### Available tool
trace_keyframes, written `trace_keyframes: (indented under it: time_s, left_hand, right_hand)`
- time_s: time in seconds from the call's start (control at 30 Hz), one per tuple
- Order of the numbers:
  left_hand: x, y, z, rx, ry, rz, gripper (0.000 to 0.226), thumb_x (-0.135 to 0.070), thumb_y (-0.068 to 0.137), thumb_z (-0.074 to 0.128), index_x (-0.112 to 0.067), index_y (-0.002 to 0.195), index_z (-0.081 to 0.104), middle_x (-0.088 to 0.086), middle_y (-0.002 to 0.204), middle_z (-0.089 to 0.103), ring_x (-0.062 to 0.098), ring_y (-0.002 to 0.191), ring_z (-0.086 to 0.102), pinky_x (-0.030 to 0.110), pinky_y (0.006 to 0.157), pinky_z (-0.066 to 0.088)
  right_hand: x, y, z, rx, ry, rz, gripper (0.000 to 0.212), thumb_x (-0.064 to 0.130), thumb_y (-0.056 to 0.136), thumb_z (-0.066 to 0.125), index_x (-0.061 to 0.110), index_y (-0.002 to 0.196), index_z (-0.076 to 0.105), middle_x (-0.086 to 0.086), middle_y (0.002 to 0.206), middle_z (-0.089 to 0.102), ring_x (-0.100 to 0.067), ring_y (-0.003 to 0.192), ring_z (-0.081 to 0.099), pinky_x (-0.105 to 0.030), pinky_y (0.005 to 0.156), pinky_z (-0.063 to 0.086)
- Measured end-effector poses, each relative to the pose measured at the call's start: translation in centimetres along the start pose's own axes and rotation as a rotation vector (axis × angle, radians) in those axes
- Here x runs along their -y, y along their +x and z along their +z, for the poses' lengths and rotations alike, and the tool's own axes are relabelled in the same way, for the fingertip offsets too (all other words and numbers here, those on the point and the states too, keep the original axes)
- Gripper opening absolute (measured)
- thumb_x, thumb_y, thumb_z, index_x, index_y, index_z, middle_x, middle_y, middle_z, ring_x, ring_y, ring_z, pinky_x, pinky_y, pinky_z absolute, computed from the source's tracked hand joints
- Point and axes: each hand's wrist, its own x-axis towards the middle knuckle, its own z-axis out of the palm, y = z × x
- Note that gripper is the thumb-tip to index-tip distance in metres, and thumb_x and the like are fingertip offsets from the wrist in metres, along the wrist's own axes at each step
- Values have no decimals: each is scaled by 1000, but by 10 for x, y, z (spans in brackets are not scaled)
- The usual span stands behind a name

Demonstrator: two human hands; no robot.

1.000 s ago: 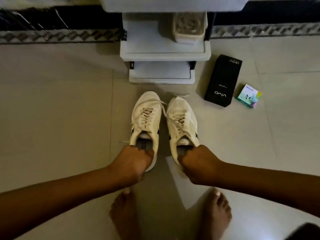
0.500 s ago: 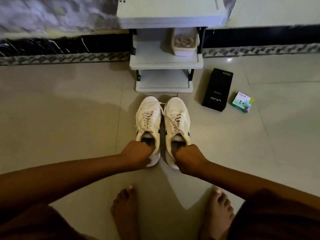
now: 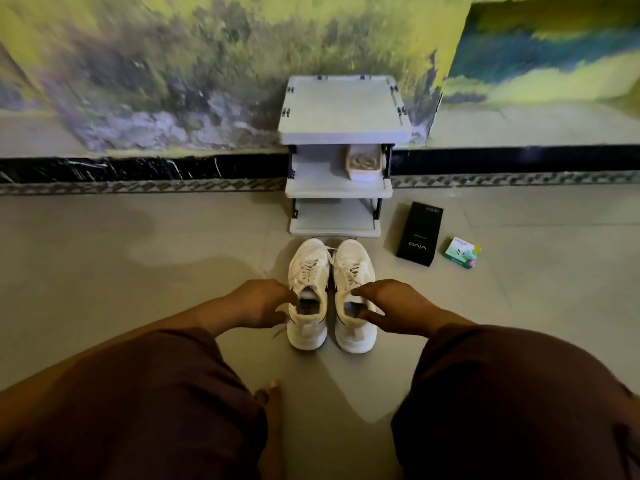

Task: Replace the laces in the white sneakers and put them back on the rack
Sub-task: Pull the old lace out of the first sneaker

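Two white sneakers stand side by side on the tiled floor, toes toward the rack: the left sneaker [image 3: 309, 271] and the right sneaker [image 3: 354, 268], both laced. My left hand [image 3: 263, 303] is at the left shoe's collar with its fingers spread and loose. My right hand [image 3: 393, 304] is at the right shoe's collar, fingers also spread, index tip near the tongue. Neither hand grips a shoe. The small white rack [image 3: 341, 109] stands against the wall just beyond the toes.
A pale tub [image 3: 365, 173] with something coiled inside sits on the rack's middle shelf. A black phone box [image 3: 419, 233] and a small green box [image 3: 462, 252] lie on the floor to the right. My knees and a bare foot [image 3: 272, 396] fill the foreground.
Both hands gripped the sneakers' heels earlier; now the fingers have opened and let go. The shoes rest on the floor, and the view has pulled back and up, showing my knees.
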Motion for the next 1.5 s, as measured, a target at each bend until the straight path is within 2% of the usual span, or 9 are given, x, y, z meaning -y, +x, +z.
trace_keyframes:
  time_s: [0.33,0.73,0.83,1.0,1.1,1.23,1.33,1.4,1.5]
  left_hand:
    - [13,3,-21,-71,-35,-16,39,-35,91,57,-28,129,53,-4,131,56,15,116,53,30,90,45]
    - [40,79,14,-18,-119,-89,42,-43,85,62,-30,124,53,-4,126,56,17,112,52,34,85,48]
    - [43,94,28,-11,-250,-120,51,-47,79,68,-29,124,53,-3,126,55,18,112,51,33,85,47]
    - [43,107,54,-108,-475,-195,54,-41,71,77,-23,115,52,2,116,57,20,101,55,34,78,48]
    - [40,106,63,-168,-574,-222,56,-36,69,80,-20,116,53,5,113,59,21,95,58,36,77,51]
    - [36,104,69,-214,-600,-255,61,-35,71,78,-20,125,52,5,118,59,21,100,59,35,79,50]
    - [33,103,70,-224,-626,-276,66,-37,73,77,-22,130,48,6,121,58,23,103,59,35,82,51]
    - [32,103,69,-241,-655,-294,66,-38,73,76,-23,130,47,7,121,60,24,103,60,37,83,52]
    - [29,105,67,-258,-646,-321,63,-38,76,73,-23,131,46,7,118,64,26,100,62,38,82,53]
  right_hand:
    - [-8,8,-21,121,-209,-104,44,38,98,41,20,137,46,-4,132,55,-22,119,52,-34,103,40]
    - [-13,84,16,28,24,-164,39,27,95,50,18,133,49,-1,130,55,-19,118,52,-27,97,41]
    - [-10,108,30,31,36,-135,41,28,94,51,14,132,50,-5,127,57,-22,113,55,-31,93,46]
    - [1,134,55,23,140,10,54,53,88,53,13,124,53,-8,118,60,-24,100,59,-35,85,50]
    - [5,138,59,-58,178,71,45,46,89,55,14,121,54,-9,111,62,-26,96,60,-37,83,51]
    - [11,143,52,-168,252,115,23,29,91,55,11,103,64,-9,95,67,-25,84,62,-32,72,50]
    - [11,144,52,-196,483,259,11,21,87,60,11,85,63,-7,84,66,-21,75,59,-31,67,46]
    - [13,141,55,-219,738,371,18,15,86,62,17,71,52,0,71,58,-15,69,52,-31,65,42]
    - [26,137,59,-227,1053,519,15,11,89,55,16,76,48,-2,75,54,-18,74,52,-29,67,44]
